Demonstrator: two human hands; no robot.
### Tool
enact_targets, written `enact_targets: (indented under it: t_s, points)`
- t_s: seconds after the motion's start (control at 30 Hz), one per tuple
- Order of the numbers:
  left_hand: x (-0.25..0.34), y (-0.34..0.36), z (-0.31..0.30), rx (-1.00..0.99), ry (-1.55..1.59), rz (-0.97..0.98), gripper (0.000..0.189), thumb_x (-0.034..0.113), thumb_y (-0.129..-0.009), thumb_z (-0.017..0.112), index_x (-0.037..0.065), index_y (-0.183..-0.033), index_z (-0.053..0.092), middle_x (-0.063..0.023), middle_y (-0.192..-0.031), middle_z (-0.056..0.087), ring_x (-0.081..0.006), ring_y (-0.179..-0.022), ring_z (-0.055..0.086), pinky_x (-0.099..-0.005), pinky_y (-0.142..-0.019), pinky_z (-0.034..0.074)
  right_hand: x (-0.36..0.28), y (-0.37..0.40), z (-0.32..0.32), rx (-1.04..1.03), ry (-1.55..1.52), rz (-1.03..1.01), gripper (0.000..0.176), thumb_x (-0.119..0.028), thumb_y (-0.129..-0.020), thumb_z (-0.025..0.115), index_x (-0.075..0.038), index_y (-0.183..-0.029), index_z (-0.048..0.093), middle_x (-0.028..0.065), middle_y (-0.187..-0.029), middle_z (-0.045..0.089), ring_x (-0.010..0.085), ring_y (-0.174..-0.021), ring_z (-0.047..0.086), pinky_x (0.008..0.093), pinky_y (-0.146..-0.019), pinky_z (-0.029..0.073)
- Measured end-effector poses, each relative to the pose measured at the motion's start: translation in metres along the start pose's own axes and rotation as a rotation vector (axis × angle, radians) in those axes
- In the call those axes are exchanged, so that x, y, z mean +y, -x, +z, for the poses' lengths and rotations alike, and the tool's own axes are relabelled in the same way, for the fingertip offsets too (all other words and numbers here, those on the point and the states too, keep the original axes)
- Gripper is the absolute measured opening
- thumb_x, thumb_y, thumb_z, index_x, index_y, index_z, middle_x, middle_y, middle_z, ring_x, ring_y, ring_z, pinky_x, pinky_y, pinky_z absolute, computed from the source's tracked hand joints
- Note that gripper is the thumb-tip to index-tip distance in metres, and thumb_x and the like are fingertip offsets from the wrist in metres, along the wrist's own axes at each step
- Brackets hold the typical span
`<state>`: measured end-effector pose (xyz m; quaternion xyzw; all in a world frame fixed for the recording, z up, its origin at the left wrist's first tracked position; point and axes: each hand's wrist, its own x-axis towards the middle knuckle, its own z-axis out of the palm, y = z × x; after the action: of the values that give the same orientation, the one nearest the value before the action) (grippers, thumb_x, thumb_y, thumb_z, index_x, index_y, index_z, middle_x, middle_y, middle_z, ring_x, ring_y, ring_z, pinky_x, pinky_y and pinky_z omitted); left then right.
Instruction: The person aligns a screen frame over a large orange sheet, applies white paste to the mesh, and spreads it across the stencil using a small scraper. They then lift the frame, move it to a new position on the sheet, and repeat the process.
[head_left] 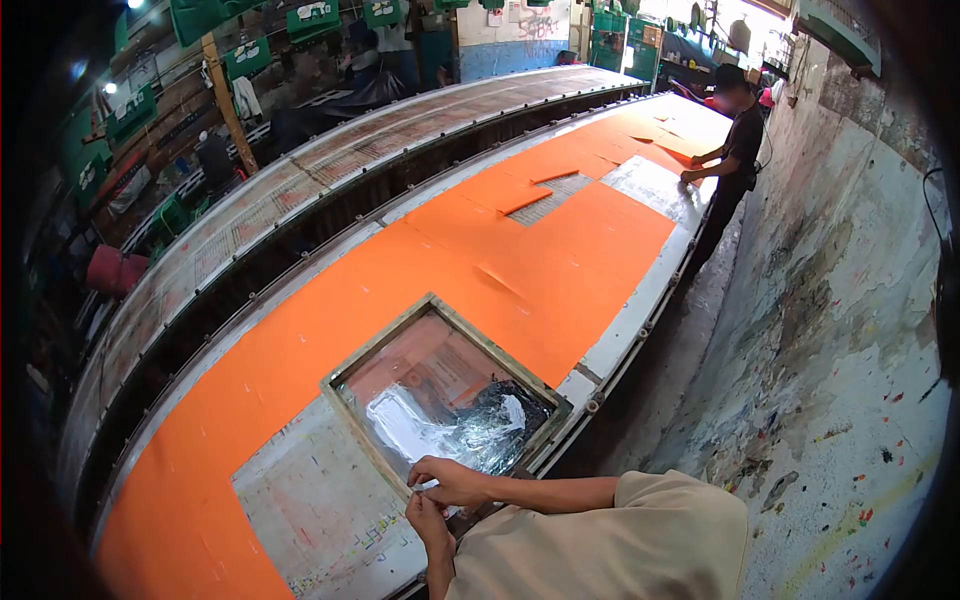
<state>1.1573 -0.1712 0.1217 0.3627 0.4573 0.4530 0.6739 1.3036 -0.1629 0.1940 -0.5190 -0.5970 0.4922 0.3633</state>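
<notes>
My right hand (pixel 450 482) and my left hand (pixel 430 522) meet over the table's near edge, at the lower corner of a wood-framed printing screen (pixel 352 420). Both are closed, fingertips pinched together around something small and pale that I cannot make out. White paint or ink (pixel 405 428) is smeared over the screen's mesh, with a dark, shiny, wet-looking patch beside it. The screen lies tilted across orange sheets (pixel 300 340) and a bare, paint-marked stretch of table (pixel 310 490).
A co-worker (pixel 735 140) bends over the far end of this long table, hands at an orange sheet. Folded orange pieces (pixel 545 190) lie midway. A second long table (pixel 300 165) runs parallel, beyond a dark gap. A paint-spattered wall (pixel 830 330) rises at right.
</notes>
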Motion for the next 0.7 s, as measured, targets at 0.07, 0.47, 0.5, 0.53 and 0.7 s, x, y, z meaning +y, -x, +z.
enact_targets:
  t_s: [0.07, 0.47, 0.5, 0.53, 0.7]
  points:
    - [0.0, 0.001, 0.0, 0.039, -0.032, -0.003, 0.019, 0.011, -0.102, 0.049, 0.005, -0.085, 0.056, 0.0001, -0.07, 0.056, -0.0048, -0.054, 0.046, -0.0216, -0.047, 0.034, -0.002, 0.0, -0.001, -0.018, 0.033, -0.007, 0.031, 0.0, -0.086, 0.065, -0.001, -0.117, 0.064, 0.0168, -0.124, 0.059, 0.0317, -0.122, 0.061, 0.0375, -0.094, 0.054]
    - [0.011, 0.0, -0.001, -0.119, -0.298, 0.136, 0.02, 0.012, -0.101, 0.057, 0.0, -0.087, 0.064, 0.0005, -0.07, 0.059, -0.0057, -0.058, 0.05, -0.023, -0.053, 0.04, 0.028, 0.001, -0.003, 0.215, 0.161, -0.09, 0.035, 0.004, -0.072, 0.071, -0.004, -0.106, 0.068, 0.018, -0.119, 0.059, 0.0347, -0.12, 0.055, 0.0388, -0.102, 0.046]
    - [0.015, 0.002, 0.002, -0.12, -0.297, 0.135, 0.02, 0.012, -0.101, 0.057, 0.0, -0.087, 0.064, 0.0005, -0.07, 0.059, -0.0057, -0.058, 0.05, -0.023, -0.053, 0.04, 0.024, 0.002, -0.004, 0.197, 0.136, -0.068, 0.035, 0.004, -0.072, 0.072, -0.004, -0.105, 0.068, 0.0182, -0.12, 0.058, 0.0349, -0.12, 0.055, 0.0388, -0.102, 0.047]
    - [0.018, 0.005, 0.005, -0.108, -0.369, 0.167, 0.019, 0.012, -0.1, 0.059, -0.002, -0.09, 0.067, -0.0008, -0.072, 0.062, -0.0063, -0.06, 0.053, -0.0233, -0.055, 0.042, 0.021, 0.003, -0.005, 0.179, 0.11, -0.046, 0.035, 0.004, -0.072, 0.073, -0.004, -0.105, 0.068, 0.0183, -0.122, 0.057, 0.0352, -0.121, 0.054, 0.0388, -0.102, 0.047]
    - [0.026, 0.008, 0.006, -0.088, -0.461, 0.197, 0.017, 0.01, -0.096, 0.066, -0.006, -0.097, 0.073, -0.0036, -0.079, 0.069, -0.0075, -0.068, 0.06, -0.0236, -0.062, 0.048, 0.03, 0.004, 0.001, 0.178, 0.237, -0.075, 0.037, 0.002, -0.072, 0.074, -0.004, -0.107, 0.066, 0.0195, -0.131, 0.052, 0.0381, -0.123, 0.055, 0.0408, -0.101, 0.048]
